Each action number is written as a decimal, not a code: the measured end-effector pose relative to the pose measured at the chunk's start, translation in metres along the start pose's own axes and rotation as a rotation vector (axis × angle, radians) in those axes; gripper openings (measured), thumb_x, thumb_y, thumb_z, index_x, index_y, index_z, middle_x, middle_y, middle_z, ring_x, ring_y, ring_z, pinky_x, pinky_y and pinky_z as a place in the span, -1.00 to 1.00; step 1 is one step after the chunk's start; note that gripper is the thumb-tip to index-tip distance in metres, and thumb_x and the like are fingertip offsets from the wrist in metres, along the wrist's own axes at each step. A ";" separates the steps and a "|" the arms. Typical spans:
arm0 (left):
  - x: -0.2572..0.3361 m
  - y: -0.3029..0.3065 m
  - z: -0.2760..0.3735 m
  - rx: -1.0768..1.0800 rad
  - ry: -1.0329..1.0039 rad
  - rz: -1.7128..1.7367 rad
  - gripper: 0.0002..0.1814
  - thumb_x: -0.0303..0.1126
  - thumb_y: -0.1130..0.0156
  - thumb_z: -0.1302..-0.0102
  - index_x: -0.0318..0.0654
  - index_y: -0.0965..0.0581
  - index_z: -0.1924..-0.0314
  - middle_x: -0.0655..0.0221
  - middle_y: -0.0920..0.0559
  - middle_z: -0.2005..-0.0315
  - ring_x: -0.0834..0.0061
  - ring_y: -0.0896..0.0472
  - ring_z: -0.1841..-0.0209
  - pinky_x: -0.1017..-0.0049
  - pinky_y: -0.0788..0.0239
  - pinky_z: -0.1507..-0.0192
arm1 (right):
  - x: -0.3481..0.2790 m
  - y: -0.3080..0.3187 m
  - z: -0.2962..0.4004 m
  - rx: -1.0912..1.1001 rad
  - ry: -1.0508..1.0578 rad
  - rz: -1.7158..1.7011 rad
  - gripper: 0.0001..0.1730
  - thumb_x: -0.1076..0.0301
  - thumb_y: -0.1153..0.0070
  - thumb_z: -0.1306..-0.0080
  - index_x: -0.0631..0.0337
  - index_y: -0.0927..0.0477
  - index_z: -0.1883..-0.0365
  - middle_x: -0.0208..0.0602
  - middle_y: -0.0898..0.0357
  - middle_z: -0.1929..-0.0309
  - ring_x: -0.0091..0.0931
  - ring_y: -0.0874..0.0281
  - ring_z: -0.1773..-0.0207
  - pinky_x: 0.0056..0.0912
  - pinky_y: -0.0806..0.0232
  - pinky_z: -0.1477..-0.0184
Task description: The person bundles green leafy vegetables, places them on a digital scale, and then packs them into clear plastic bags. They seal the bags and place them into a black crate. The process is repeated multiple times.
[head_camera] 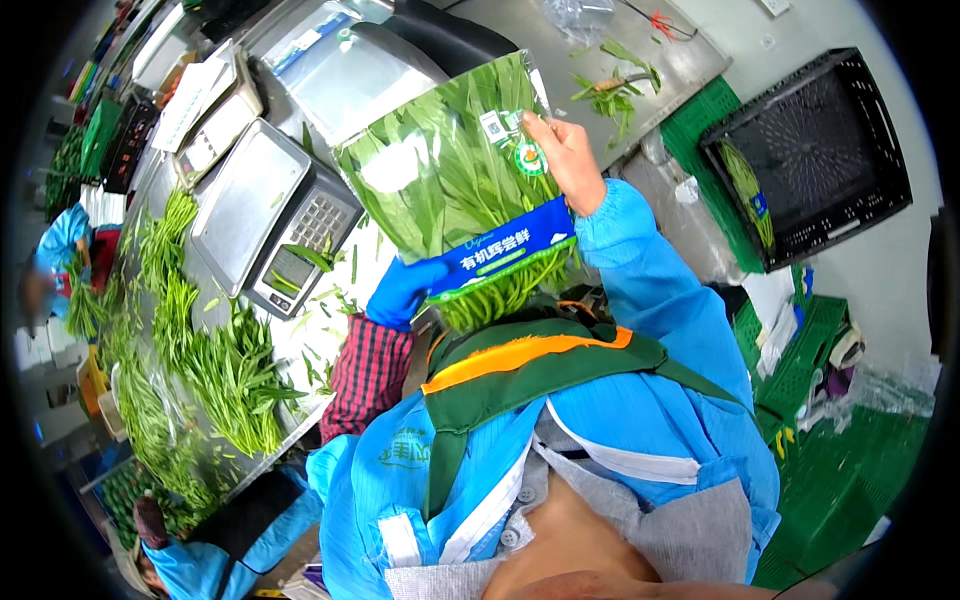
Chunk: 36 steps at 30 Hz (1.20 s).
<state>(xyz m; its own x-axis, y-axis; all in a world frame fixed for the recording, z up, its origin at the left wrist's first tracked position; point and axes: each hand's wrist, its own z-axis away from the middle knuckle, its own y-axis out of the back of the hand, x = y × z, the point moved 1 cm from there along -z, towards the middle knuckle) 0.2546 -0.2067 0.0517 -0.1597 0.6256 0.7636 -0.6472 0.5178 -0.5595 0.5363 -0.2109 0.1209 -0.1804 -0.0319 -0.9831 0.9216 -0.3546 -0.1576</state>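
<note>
A clear plastic bag of leafy green vegetables (442,172), with a blue printed band and stems toward my chest, is held up in front of me. My left hand (405,291), in a blue glove, grips its lower left corner by the band. Bare, my right hand (564,156) pinches the upper right edge beside a round sticker and a white label. Left of the bag stands a digital weighing scale (251,210) with a metal pan and a keypad; a few loose leaves lie on it. Flat empty bags (337,67) lie behind the held bag.
Bunches of greens (232,375) cover the metal table's left part. A second scale (217,127) stands beyond the first. At right, a black crate (817,157) holds one packed bag (746,191), above green crates (802,360). Two co-workers (67,240) are at the left and lower left.
</note>
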 end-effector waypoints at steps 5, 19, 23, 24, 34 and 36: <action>0.016 0.007 -0.021 0.014 -0.033 -0.019 -0.46 -0.16 -0.25 -0.31 -0.46 -0.48 -0.12 0.14 -0.62 -0.01 0.33 -0.60 -0.05 0.35 -0.38 -0.18 | 0.008 -0.001 0.014 0.101 -0.138 -0.451 -0.43 -0.04 0.08 -0.48 0.38 -0.57 0.02 -0.35 -0.66 0.20 -0.61 -0.57 0.27 -0.56 -0.41 0.21; 0.015 0.037 -0.094 -0.042 -0.104 0.060 -0.47 -0.16 -0.04 -0.47 -0.38 -0.36 -0.27 0.14 -0.50 -0.18 0.29 -0.49 -0.21 0.29 -0.30 -0.28 | 0.052 0.005 0.101 0.024 -0.406 -0.340 -0.42 0.28 -0.07 -0.42 0.26 -0.25 -0.35 -0.36 -0.41 -0.24 -0.50 -0.37 -0.24 -0.34 -0.23 -0.27; 0.033 -0.010 -0.083 -0.126 0.080 0.344 -0.42 -0.03 0.02 -0.47 -0.27 -0.33 -0.33 0.15 -0.46 -0.23 0.25 -0.44 -0.24 0.22 -0.23 -0.32 | 0.080 0.004 0.096 -0.044 -0.230 -0.531 -0.43 0.25 -0.09 -0.42 0.23 -0.30 -0.33 -0.38 -0.41 -0.26 -0.51 -0.37 -0.23 -0.35 -0.20 -0.29; 0.037 -0.017 -0.082 -0.011 0.084 0.265 -0.40 -0.02 0.01 -0.47 -0.25 -0.31 -0.34 0.18 -0.44 -0.26 0.26 -0.42 -0.26 0.23 -0.22 -0.32 | 0.095 0.011 0.088 -0.044 -0.283 -0.542 -0.44 0.23 -0.13 -0.39 0.24 -0.34 -0.30 -0.37 -0.43 -0.25 -0.52 -0.37 -0.24 -0.36 -0.20 -0.30; 0.012 -0.071 -0.135 0.072 -0.240 -0.009 -0.47 -0.04 0.05 -0.49 -0.21 -0.39 -0.29 0.31 -0.49 -0.20 0.36 -0.44 -0.22 0.30 -0.18 -0.31 | 0.025 0.062 0.067 0.097 0.351 0.671 -0.08 0.07 -0.34 -0.12 0.22 -0.21 -0.37 0.10 -0.19 -0.36 -0.04 -0.18 -0.39 -0.10 -0.09 -0.40; -0.002 -0.094 -0.152 0.045 -0.210 0.054 -0.49 -0.06 0.04 -0.49 -0.21 -0.40 -0.28 0.31 -0.49 -0.20 0.36 -0.43 -0.23 0.31 -0.14 -0.34 | 0.021 0.078 0.070 0.051 0.447 0.710 -0.23 0.14 -0.23 -0.18 0.23 -0.28 -0.31 0.02 -0.31 -0.27 -0.09 -0.28 -0.31 -0.12 -0.17 -0.33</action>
<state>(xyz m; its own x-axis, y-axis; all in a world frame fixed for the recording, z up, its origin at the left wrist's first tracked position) 0.4291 -0.1676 0.0537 -0.3435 0.5144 0.7858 -0.6654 0.4571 -0.5901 0.5806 -0.3049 0.0939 0.5995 0.1063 -0.7933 0.7464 -0.4322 0.5061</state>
